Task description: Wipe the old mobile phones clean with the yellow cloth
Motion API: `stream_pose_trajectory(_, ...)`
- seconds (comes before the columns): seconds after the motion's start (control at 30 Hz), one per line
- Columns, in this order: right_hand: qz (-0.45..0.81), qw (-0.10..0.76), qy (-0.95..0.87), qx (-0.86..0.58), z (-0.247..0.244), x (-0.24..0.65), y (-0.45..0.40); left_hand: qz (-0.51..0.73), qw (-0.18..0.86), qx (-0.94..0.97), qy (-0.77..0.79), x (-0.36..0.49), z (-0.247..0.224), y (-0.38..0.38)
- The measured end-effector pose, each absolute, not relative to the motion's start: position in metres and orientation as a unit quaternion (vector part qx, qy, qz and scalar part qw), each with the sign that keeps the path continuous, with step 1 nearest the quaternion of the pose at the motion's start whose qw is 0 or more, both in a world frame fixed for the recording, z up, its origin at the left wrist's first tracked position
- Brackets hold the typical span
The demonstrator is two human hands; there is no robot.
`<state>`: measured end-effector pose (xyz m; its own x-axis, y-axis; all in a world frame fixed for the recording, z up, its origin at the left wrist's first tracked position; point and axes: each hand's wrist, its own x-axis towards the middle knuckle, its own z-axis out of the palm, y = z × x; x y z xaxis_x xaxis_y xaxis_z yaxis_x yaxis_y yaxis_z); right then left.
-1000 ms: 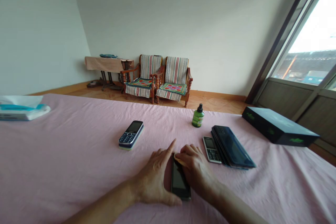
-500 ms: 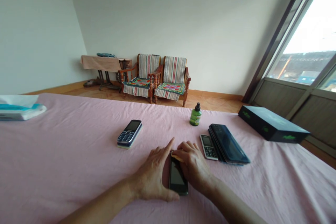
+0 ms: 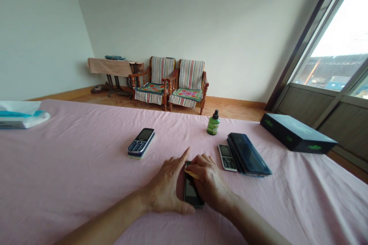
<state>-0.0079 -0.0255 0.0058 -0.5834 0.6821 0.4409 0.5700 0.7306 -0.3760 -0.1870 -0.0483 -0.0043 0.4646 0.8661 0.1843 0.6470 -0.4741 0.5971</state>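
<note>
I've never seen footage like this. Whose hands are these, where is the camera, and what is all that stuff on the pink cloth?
There is no machine here: a person wears a camera on the head, looking forward and down, so you see that person's own two bare hands. The left hand lies flat on the pink cloth against the left edge of a dark smartphone, steadying it. The right hand rests on the phone's top end and pinches something small and yellowish against it; what it is I cannot tell. Around them lie a blue keypad phone, a small grey keypad phone, a fanned stack of dark phones, a green spray bottle, a long dark box and a tissue pack. Two striped chairs stand by the far wall.
</note>
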Motion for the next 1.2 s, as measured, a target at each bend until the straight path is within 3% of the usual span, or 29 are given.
stream_pose_trajectory(0.57, 0.178, 0.294, -0.879, -0.33, 0.004, 0.007, -0.072, 0.225, 0.174, 0.852, 0.44, -0.187, -0.004, -0.045)
stream_pose_trajectory(1.2, 0.165, 0.223, -0.913, -0.3, 0.022, 0.024, -0.068, 0.211, 0.194, 0.853, 0.436, -0.187, 0.007, -0.046)
